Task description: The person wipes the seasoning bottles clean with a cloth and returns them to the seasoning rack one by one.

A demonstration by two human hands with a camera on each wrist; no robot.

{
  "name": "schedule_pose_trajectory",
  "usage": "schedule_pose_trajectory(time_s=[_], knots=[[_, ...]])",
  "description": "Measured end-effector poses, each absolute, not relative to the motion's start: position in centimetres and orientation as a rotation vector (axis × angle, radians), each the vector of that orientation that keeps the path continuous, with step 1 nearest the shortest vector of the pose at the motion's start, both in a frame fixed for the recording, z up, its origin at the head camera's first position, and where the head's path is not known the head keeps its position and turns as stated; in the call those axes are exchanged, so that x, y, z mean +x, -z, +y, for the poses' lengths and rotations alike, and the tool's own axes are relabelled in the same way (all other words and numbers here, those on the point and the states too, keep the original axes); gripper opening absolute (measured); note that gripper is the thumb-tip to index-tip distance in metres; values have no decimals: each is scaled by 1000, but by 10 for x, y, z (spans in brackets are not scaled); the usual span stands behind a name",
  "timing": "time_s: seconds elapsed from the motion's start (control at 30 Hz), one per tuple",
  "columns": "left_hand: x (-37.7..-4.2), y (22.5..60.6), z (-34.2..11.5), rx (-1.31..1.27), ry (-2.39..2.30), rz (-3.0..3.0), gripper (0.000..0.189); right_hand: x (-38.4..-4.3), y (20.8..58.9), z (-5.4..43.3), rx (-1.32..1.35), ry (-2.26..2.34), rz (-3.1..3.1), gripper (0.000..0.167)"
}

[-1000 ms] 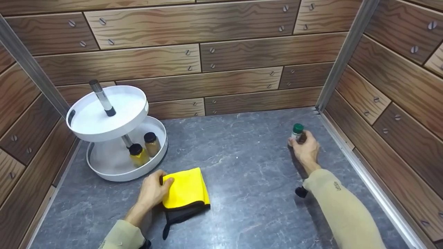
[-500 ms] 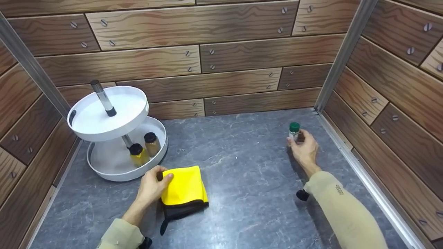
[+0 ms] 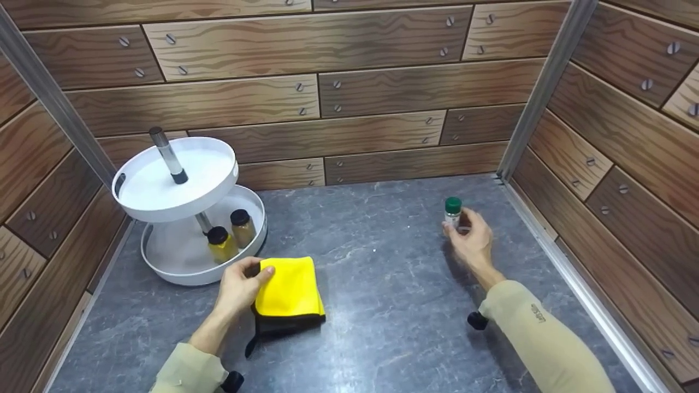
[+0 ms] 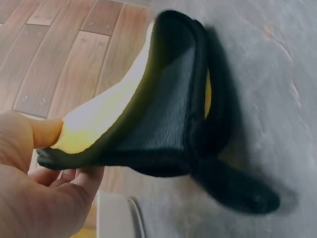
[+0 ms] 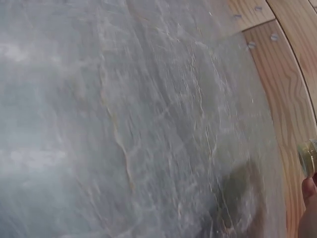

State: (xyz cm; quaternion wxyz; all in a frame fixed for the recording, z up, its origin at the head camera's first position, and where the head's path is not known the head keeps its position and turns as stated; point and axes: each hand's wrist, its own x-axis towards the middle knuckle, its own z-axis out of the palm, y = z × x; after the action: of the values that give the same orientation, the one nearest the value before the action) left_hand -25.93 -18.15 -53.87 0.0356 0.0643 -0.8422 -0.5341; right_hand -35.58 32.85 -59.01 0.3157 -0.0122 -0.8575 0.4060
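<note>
My left hand (image 3: pixel 237 292) pinches the left edge of a folded yellow cloth (image 3: pixel 286 286) with black trim between thumb and fingers. In the left wrist view the gripped edge of the cloth (image 4: pixel 158 99) is raised, its dark underside facing the camera and a black tab hanging near the table. Farther back on the right, my right hand (image 3: pixel 472 240) grips a small clear jar with a green lid (image 3: pixel 452 210). Only the bottom of that jar (image 5: pixel 308 157) and a bit of the hand (image 5: pixel 309 208) enter the right wrist view, at its right edge.
A white two-tier tray stand (image 3: pixel 164 256) stands back left. Its lower tier holds a jar of yellow contents (image 3: pixel 223 250) and a jar of brown contents (image 3: pixel 242 229), both black-lidded. Wood-patterned walls (image 3: pixel 393 93) enclose the grey marbled table (image 3: pixel 377 229).
The right hand has shifted left with the green-lidded jar. The left hand has moved the cloth slightly back and to the left.
</note>
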Motion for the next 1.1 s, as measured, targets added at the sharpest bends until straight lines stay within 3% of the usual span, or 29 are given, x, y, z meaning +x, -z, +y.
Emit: schedule_pose_trajectory(time_s=[0.53,1.1], knots=[[-261,515,-161,165,1737,-2481,23,-324,594,304,293,-1020,-2291,46],[-268,505,-138,-50,1630,-2398,16,-303,592,261,580,-1077,-2234,45]])
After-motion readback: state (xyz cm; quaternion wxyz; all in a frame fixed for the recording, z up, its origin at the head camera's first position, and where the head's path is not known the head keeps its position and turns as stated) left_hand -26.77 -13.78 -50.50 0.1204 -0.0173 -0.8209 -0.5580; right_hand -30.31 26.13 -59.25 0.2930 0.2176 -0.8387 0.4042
